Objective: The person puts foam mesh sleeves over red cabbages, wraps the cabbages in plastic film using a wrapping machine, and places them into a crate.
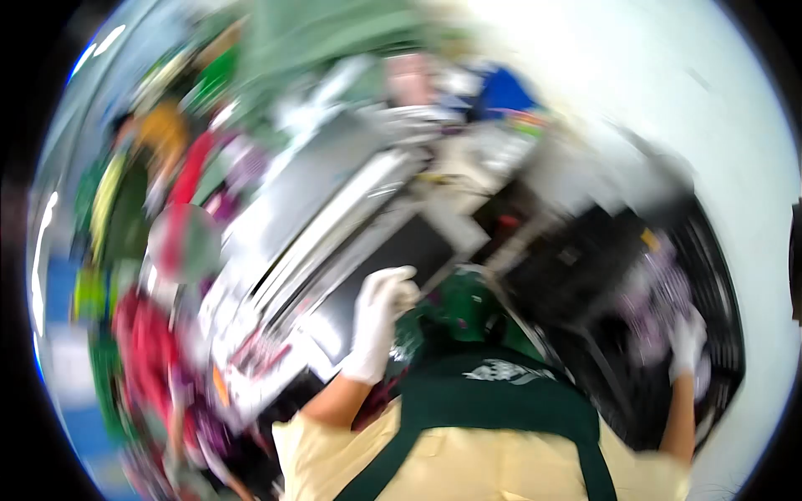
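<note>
White gloves cover both my hands. My left hand [380,317] is raised beside a dark flat panel [405,255] on the metal work surface. Its fingers are loosely bent, apart from the thumb, with nothing visible between them. On the far right, my right hand [687,338] reaches down into a black crate [725,309]. It is at the edge of a bundle of purple-and-white patterned things [656,292], whose kind is lost in the blur. Smearing hides whether those fingers grip the bundle.
A silver metal machine or bench [309,184] runs diagonally at left. Black box-like equipment [572,263] stands between it and the crate. Other people, one in a red sleeve [146,334], are at the left. A green cover [334,33] and a blue item [504,92] lie at the back.
</note>
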{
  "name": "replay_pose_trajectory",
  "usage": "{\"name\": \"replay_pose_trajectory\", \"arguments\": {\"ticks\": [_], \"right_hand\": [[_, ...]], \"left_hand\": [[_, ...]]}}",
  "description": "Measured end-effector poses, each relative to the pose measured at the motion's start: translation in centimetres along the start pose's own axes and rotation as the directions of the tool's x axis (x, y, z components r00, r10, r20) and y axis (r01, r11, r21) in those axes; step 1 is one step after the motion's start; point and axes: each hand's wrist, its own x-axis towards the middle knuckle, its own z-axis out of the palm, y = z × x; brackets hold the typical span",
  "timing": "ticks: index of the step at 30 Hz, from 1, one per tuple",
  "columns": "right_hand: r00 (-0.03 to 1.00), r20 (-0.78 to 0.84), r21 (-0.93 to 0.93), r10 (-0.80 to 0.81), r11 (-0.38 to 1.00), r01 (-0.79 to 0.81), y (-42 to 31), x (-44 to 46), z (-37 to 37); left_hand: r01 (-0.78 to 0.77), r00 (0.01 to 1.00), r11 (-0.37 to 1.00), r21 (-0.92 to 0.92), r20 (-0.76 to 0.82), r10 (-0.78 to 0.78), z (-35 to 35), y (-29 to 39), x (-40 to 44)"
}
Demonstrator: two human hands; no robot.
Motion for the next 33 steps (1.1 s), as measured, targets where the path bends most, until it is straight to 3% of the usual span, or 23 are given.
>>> {"name": "replay_pose_trajectory", "arguments": {"ticks": [1, 2, 4, 6, 7, 8, 10, 12, 13, 15, 16, 17, 18, 20, 21, 22, 25, 27, 30, 31, 33], "right_hand": [[0.993, -0.102, -0.018, -0.061, 0.998, 0.060, -8.2, -3.3, 0.3], [0.911, -0.027, -0.229, -0.412, 0.889, 0.395, -9.1, -2.1, 0.2], [0.887, -0.018, 0.010, -0.462, 0.887, 0.462, -18.3, -8.3, 3.5], [0.843, 0.212, 0.307, -0.494, 0.853, 0.422, -23.9, -12.6, 9.1], [0.750, 0.309, 0.144, -0.585, 0.808, 0.571, -26.8, -15.2, 11.5], [0.710, 0.457, 0.214, -0.535, 0.841, 0.496, -27.2, -15.4, 14.1], [0.664, 0.652, 0.260, -0.366, 0.931, 0.258, -29.7, -19.6, 19.5], [0.644, 0.762, 0.102, -0.070, 0.995, -0.012, -30.0, -22.1, 24.6], [0.617, 0.780, -0.001, 0.102, 0.987, -0.162, -29.7, -22.9, 27.1], [0.492, 0.785, -0.148, 0.377, 0.885, -0.442, -28.1, -23.5, 31.5], [0.404, 0.783, -0.191, 0.472, 0.802, -0.566, -26.9, -23.3, 33.6], [0.433, 0.664, -0.231, 0.610, 0.717, -0.657, -25.5, -22.9, 36.3], [0.443, 0.649, -0.229, 0.618, 0.714, -0.661, -26.1, -23.5, 37.2], [0.726, 0.601, -0.170, 0.334, 0.941, -0.292, -27.3, -24.3, 39.1], [0.829, 0.547, -0.041, 0.111, 0.994, -0.106, -25.9, -23.0, 39.9], [0.858, 0.494, 0.052, -0.144, 0.989, 0.137, -26.7, -23.1, 40.9], [0.866, 0.451, 0.007, -0.215, 0.971, 0.237, -32.2, -25.0, 42.8], [0.801, 0.526, 0.011, -0.284, 0.945, 0.328, -34.5, -24.5, 43.8], [0.722, 0.572, -0.062, -0.389, 0.858, 0.510, -39.3, -21.8, 45.1], [0.725, 0.569, -0.092, -0.387, 0.847, 0.524, -43.3, -23.1, 47.0], [0.381, 0.707, 0.118, -0.596, 0.631, 0.767, -50.4, -24.7, 52.1]], "left_hand": [[-0.007, 0.998, 1.000, -0.028, -0.056, 0.005, -2.1, 0.7, -1.9], [-0.082, 0.993, 0.994, -0.077, -0.087, 0.075, -4.7, 0.9, -3.4], [-0.144, 0.979, 0.989, -0.042, -0.154, 0.136, -8.6, 1.8, -4.7], [-0.233, 0.939, 0.972, -0.008, -0.262, 0.223, -13.3, 2.9, -5.3], [-0.235, 0.917, 0.972, -0.020, -0.335, 0.215, -16.2, 3.8, -4.8], [-0.346, 0.834, 0.931, 0.120, -0.416, 0.363, -19.0, 5.2, -4.0], [-0.402, 0.721, 0.870, 0.286, -0.487, 0.494, -27.9, 5.6, -1.0], [-0.345, 0.642, 0.835, 0.428, -0.542, 0.543, -38.0, 6.0, 3.1], [-0.378, 0.560, 0.757, 0.533, -0.520, 0.645, -41.7, 6.7, 4.5], [-0.206, 0.556, 0.764, 0.611, -0.570, 0.605, -50.1, 6.7, 8.5], [-0.064, 0.530, 0.681, 0.730, -0.553, 0.643, -53.4, 6.6, 10.4], [0.013, 0.511, 0.630, 0.777, -0.547, 0.664, -56.1, 6.8, 12.3], [0.081, 0.508, 0.570, 0.818, -0.526, 0.682, -57.7, 7.2, 14.4], [0.185, 0.588, 0.505, 0.843, -0.507, 0.630, -60.0, 8.9, 18.2], [0.062, 0.608, 0.469, 0.881, -0.406, 0.682, -60.7, 9.5, 20.8], [-0.090, 0.645, 0.523, 0.848, -0.351, 0.679, -61.0, 9.9, 24.0], [-0.304, 0.769, 0.660, 0.687, -0.233, 0.596, -59.2, 9.3, 33.7], [-0.229, 0.806, 0.667, 0.709, -0.246, 0.538, -58.1, 8.4, 39.2], [0.027, 0.766, 0.515, 0.857, -0.349, 0.540, -56.4, 7.3, 43.6], [0.049, 0.820, 0.541, 0.840, -0.343, 0.458, -56.2, 6.9, 44.3], [-0.018, 0.822, 0.524, 0.852, -0.286, 0.493, -55.8, 6.0, 45.0]]}}
